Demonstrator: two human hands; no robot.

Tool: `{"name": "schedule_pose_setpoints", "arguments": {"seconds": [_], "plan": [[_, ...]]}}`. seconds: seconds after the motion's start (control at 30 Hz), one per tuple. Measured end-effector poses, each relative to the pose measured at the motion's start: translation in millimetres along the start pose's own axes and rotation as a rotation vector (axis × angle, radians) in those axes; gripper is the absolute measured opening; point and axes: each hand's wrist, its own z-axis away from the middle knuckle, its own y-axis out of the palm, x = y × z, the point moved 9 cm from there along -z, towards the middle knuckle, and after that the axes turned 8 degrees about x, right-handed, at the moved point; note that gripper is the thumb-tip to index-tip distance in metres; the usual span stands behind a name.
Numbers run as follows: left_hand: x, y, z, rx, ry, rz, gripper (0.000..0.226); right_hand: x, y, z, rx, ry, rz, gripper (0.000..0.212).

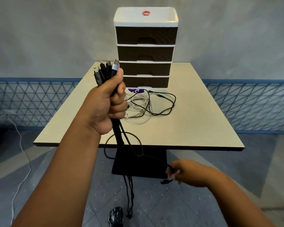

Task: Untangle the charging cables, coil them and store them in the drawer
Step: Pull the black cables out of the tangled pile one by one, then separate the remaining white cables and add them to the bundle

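Black cables (120,138), centre frame: light, limp, slippery; left hand (108,102) fist-grips plug ends, right hand (185,171) pinches one strand (lower right). Tangle (147,104) on surface (195,122) before drawer unit (146,46)

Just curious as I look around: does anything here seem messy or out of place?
Yes. A tangle of white and black cables sprawls loose on the table before the closed drawer unit. Black cables from the left hand dangle to the floor.
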Motion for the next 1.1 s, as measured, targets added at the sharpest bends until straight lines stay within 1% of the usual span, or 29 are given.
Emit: {"name": "schedule_pose_setpoints", "arguments": {"seconds": [0.07,0.1,0.13,0.17,0.2,0.23,0.27,0.3,0.33,0.37,0.43,0.47,0.53,0.57,0.67,0.7,0.77,0.8,0.83,0.9,0.97,1.0,1.03,1.07,1.1], "plan": [[2,4,2,0.007,-0.016,0.0,0.046,-6,2,-1,0.009,0.112,0.196,0.044],[3,6,4,0.012,-0.025,0.0,0.045,-2,-6,3,-0.043,0.14,0.245,0.05],[6,9,4,0.022,-0.034,0.004,0.045,9,-22,9,-0.156,0.113,0.231,0.052],[9,14,5,0.035,-0.045,0.01,0.044,24,-39,17,-0.28,0.035,0.14,0.053],[13,19,6,0.05,-0.055,0.018,0.044,41,-54,26,-0.386,-0.098,-0.011,0.052],[16,27,6,0.068,-0.061,0.025,0.044,61,-63,34,-0.429,-0.255,-0.177,0.052],[19,34,7,0.086,-0.06,0.033,0.044,82,-66,40,-0.398,-0.408,-0.327,0.051],[20,43,6,0.105,-0.05,0.042,0.044,101,-63,41,-0.325,-0.534,-0.458,0.052],[20,50,6,0.122,-0.033,0.056,0.044,117,-55,38,-0.255,-0.608,-0.553,0.051],[18,56,5,0.133,-0.013,0.073,0.044,127,-44,31,-0.206,-0.639,-0.623,0.048],[8,61,2,0.136,0.035,0.108,0.044,131,-19,9,-0.203,-0.585,-0.664,0.032],[1,61,1,0.134,0.06,0.114,0.044,126,-6,-5,-0.228,-0.525,-0.634,0.03],[-14,58,-1,0.122,0.109,0.111,0.044,106,21,-26,-0.239,-0.399,-0.584,0.04],[-20,55,-2,0.114,0.126,0.111,0.044,94,31,-33,-0.23,-0.352,-0.593,0.04],[-23,45,-5,0.071,0.129,0.11,0.046,75,39,-35,-0.123,-0.319,-0.605,0.029],[-19,43,-6,0.058,0.11,0.103,0.046,75,34,-32,-0.076,-0.326,-0.596,0.032],[-7,42,-8,0.047,0.068,0.075,0.047,88,9,-18,-0.03,-0.397,-0.572,0.069],[0,44,-9,0.054,0.044,0.058,0.048,98,-8,-8,-0.041,-0.465,-0.599,0.078],[7,46,-11,0.068,0.022,0.038,0.048,108,-25,3,-0.068,-0.552,-0.66,0.076],[16,54,-12,0.104,-0.012,-0.042,0.047,125,-55,23,-0.155,-0.681,-0.795,0.054],[19,60,-14,0.119,-0.03,-0.148,0.045,137,-71,35,-0.217,-0.75,-0.885,0.032],[16,61,-14,0.114,-0.035,-0.241,0.041,140,-73,35,-0.233,-0.77,-0.922,0.026],[12,60,-14,0.1,-0.043,-0.387,0.034,142,-75,35,-0.236,-0.776,-0.955,0.024],[10,57,-14,0.096,-0.071,-0.557,0.027,144,-76,33,-0.23,-0.777,-0.988,0.023],[13,54,-15,0.123,-0.125,-0.699,0.027,147,-77,34,-0.204,-0.782,-1.035,0.021]]}}
